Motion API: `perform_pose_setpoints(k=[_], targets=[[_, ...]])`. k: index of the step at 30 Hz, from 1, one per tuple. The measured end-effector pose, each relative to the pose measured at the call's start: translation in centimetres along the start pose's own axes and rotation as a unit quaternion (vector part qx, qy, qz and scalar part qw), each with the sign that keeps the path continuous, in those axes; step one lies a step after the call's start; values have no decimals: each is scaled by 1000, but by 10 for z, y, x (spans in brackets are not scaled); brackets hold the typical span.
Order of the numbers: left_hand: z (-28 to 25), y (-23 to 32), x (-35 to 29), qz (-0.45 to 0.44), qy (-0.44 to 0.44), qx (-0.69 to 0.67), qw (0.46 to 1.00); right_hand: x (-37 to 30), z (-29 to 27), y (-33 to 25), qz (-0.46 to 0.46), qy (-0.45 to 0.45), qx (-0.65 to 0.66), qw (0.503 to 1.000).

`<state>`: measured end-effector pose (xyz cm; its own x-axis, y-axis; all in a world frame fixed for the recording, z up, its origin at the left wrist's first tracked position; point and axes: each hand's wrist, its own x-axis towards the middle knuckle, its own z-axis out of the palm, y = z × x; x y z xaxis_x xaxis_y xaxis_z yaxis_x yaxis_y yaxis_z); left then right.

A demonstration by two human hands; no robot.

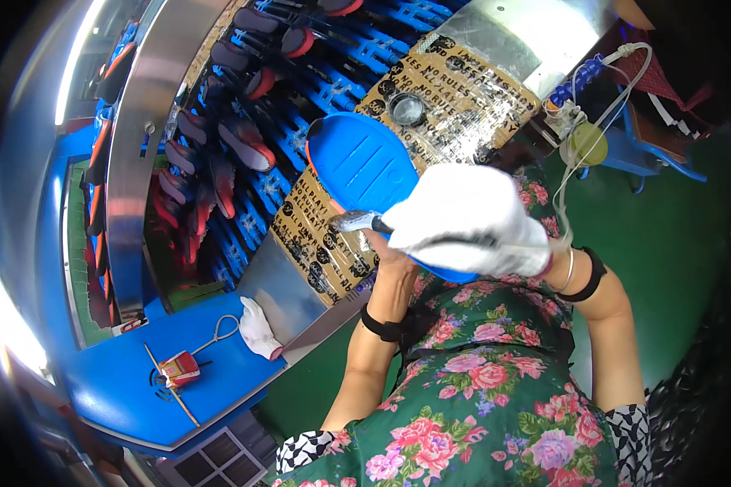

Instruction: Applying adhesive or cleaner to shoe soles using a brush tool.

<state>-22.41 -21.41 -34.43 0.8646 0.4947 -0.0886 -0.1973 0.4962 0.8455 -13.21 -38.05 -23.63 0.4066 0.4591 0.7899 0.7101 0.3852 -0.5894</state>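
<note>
My bare left hand [392,253] is closed around the edge of a blue, sole-shaped piece [357,158], with ridges across its upper face and a thin orange edge on one side. It is held tilted above a cardboard-covered bench. In a white glove, my right hand [467,215] grips a small brush [356,220] with a dark handle; its light, shiny head lies close to the blue piece's edge by my left thumb. The glove hides the near part of the blue piece and most of the brush handle.
The bench's printed cardboard [309,235] bears a small round dish [407,109]. Beyond it, shoes [248,146] sit on a blue rack line. On a blue table [114,381] lie a white glove [257,329] and a red box [179,369]. Hoses and a stool [625,150] stand right.
</note>
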Motion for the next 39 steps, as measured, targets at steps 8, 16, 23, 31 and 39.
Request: perform_pose_setpoints(k=[8, 16, 23, 31, 39], targets=[[-9, 3, 0, -124, -76, -199, 969, -18, 11, 5, -31, -29, -80, 996], [27, 29, 6, -114, -73, -174, 975, -24, 4, 9, -33, -4, -117, 993], [14, 27, 16, -111, -151, -196, 962, -25, -5, 4, 84, 23, 27, 996], [11, 25, 30, -91, -189, -268, 940, -34, 4, 1, 121, 47, 72, 989], [7, 25, 43, -57, -186, -255, 947, -48, 11, -10, 86, 15, 28, 996]])
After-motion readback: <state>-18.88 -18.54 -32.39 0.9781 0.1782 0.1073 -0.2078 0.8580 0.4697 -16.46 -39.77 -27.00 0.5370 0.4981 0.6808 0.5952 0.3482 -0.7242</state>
